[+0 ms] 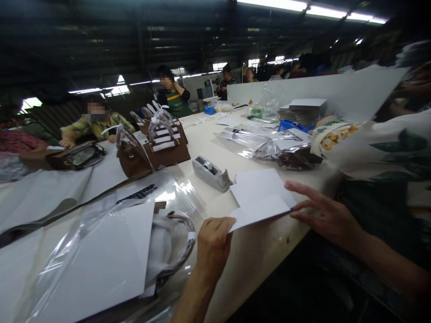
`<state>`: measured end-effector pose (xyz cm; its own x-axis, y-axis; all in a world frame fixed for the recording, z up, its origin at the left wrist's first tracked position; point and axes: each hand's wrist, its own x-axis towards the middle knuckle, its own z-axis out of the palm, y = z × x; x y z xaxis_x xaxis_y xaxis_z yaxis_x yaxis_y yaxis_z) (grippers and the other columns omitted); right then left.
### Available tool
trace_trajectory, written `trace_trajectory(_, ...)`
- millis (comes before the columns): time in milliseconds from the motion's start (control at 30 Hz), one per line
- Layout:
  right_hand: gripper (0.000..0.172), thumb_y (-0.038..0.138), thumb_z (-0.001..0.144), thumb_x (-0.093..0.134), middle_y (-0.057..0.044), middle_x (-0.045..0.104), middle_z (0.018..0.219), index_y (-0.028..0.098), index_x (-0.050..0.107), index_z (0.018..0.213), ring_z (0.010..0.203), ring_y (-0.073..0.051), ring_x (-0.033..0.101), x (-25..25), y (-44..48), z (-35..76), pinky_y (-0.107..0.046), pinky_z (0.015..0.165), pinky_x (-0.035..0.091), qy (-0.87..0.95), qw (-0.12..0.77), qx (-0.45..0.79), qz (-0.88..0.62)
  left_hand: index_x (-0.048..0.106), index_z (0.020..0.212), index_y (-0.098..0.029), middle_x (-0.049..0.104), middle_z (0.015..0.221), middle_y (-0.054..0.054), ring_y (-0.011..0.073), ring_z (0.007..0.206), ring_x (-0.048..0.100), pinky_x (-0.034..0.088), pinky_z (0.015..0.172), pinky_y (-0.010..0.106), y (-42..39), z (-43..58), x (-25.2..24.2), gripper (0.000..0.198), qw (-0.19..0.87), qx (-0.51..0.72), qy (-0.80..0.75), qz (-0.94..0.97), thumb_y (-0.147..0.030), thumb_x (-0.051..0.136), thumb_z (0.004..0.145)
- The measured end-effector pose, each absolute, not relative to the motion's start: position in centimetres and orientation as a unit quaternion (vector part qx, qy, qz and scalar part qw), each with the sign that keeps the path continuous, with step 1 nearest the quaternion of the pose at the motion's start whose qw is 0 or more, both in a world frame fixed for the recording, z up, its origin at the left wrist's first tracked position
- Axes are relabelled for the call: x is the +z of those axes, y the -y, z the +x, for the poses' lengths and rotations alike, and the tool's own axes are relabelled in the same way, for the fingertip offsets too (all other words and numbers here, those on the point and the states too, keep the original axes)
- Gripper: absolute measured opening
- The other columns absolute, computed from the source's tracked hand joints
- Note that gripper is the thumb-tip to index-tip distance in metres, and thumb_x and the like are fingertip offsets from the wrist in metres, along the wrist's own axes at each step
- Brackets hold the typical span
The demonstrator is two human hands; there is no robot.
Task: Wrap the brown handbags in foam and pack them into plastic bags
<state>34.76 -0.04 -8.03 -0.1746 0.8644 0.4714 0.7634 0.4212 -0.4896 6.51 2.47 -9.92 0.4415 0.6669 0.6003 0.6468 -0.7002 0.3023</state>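
Observation:
Several white cards (261,197) lie overlapping near the table's front edge. My left hand (214,240) is closed, pinching the near left corner of the cards. My right hand (323,211) reaches to their right side with fingers apart, the fingertips at the edge; whether they grip it is hard to see. Just beyond the cards stands a grey tape dispenser (211,173). Left of my left hand lies a brown handbag with wrapped handles (183,220) in a clear plastic bag, partly covered by a large white sheet (111,251).
Brown handbags (168,154) stand across the table (202,134). A plastic-wrapped bag (298,157) lies at the right, near a stack of boards (306,110) and a co-worker's floral sleeve (387,143). Another co-worker (97,119) handles a brown bag (63,157) at the left.

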Motion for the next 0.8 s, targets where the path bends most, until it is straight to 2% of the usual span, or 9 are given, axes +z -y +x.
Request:
trace_trajectory(67,0.045,0.036,0.081,0.052,-0.007,0.047,0.128,0.02,0.05,0.123,0.099,-0.021,0.057,-6.4,-1.8,34.8,-0.037,0.092,0.044,0.761,0.362,0.122,-0.524,0.061,0.092,-0.018,0.066,0.085,0.004,0.0143,0.08,0.061,0.048,0.074,0.028,-2.3,5.5,-8.2,0.016,0.069,0.382,-0.395,0.832,-0.02,0.045,0.087)
trace_trajectory(133,0.033,0.037,0.082,0.05,-0.006,0.061,0.108,0.018,0.064,0.105,0.098,-0.022,0.057,-4.9,-3.2,34.4,-0.035,0.091,0.044,0.784,0.34,0.184,-0.486,0.062,0.089,-0.019,0.066,0.083,0.003,0.0137,0.078,0.061,0.049,0.072,0.026,-2.2,4.7,-7.1,0.016,0.126,0.401,-0.405,0.812,-0.022,0.046,0.087)
trace_trajectory(200,0.035,0.04,0.083,0.046,-0.006,0.066,0.09,0.016,0.067,0.097,0.081,-0.018,0.061,-3.7,-3.8,33.5,-0.029,0.076,0.05,0.787,0.285,0.291,-0.464,0.063,0.089,-0.018,0.066,0.084,0.003,0.0136,0.076,0.061,0.05,0.069,0.024,-2.2,4.0,-7.0,0.017,0.167,0.417,-0.422,0.788,-0.023,0.047,0.086)
trace_trajectory(267,0.041,0.045,0.083,0.045,-0.005,0.065,0.088,0.014,0.067,0.098,0.066,-0.014,0.059,-3.0,-3.9,32.6,-0.024,0.058,0.051,0.759,0.237,0.411,-0.447,0.063,0.092,-0.019,0.066,0.088,0.003,0.0132,0.069,0.061,0.052,0.058,0.022,-2.2,3.3,-7.7,0.019,0.216,0.435,-0.444,0.753,-0.027,0.048,0.086)
trace_trajectory(367,0.042,0.046,0.076,0.054,-0.006,0.065,0.091,0.014,0.067,0.1,0.067,-0.013,0.058,-3.1,-3.8,31.8,-0.022,0.057,0.05,0.704,0.227,0.51,-0.439,0.063,0.096,-0.02,0.065,0.097,0.003,0.0131,0.065,0.062,0.053,0.046,0.022,-2.2,2.6,-9.4,0.022,0.292,0.457,-0.455,0.706,-0.032,0.049,0.085)
trace_trajectory(433,0.041,0.044,0.072,0.06,-0.005,0.066,0.086,0.013,0.068,0.098,0.072,-0.014,0.059,-3.3,-3.9,31.8,-0.024,0.065,0.05,0.697,0.242,0.511,-0.442,0.064,0.096,-0.02,0.066,0.097,0.003,0.016,0.077,0.064,0.058,0.06,0.027,-2.0,2.2,-10.2,0.022,0.286,0.474,-0.454,0.698,-0.032,0.05,0.084)
trace_trajectory(533,0.039,0.043,0.072,0.061,-0.005,0.067,0.082,0.012,0.069,0.094,0.077,-0.016,0.06,-3.4,-4.2,32.2,-0.025,0.073,0.047,0.71,0.247,0.483,-0.45,0.065,0.095,-0.021,0.067,0.096,0.003,0.0188,0.091,0.062,0.053,0.083,0.034,-1.9,1.7,-10.3,0.019,0.222,0.465,-0.435,0.739,-0.028,0.052,0.083)
trace_trajectory(667,0.038,0.042,0.072,0.061,-0.005,0.067,0.086,0.012,0.07,0.093,0.082,-0.017,0.06,-2.9,-3.9,32.7,-0.025,0.076,0.046,0.723,0.224,0.495,-0.427,0.062,0.103,-0.023,0.065,0.103,0.005,0.0196,0.096,0.061,0.052,0.085,0.036,-2.1,1.0,-9.9,0.022,0.178,0.417,-0.368,0.811,-0.023,0.05,0.084)
trace_trajectory(800,0.036,0.044,0.07,0.063,-0.004,0.066,0.075,0.011,0.071,0.084,0.068,-0.014,0.06,-2.7,-3.2,32.9,-0.022,0.065,0.047,0.728,0.25,0.477,-0.423,0.058,0.106,-0.024,0.062,0.109,0.006,0.0205,0.101,0.059,0.052,0.084,0.034,-2.1,1.1,-10.1,0.025,0.163,0.408,-0.312,0.842,-0.021,0.052,0.082)
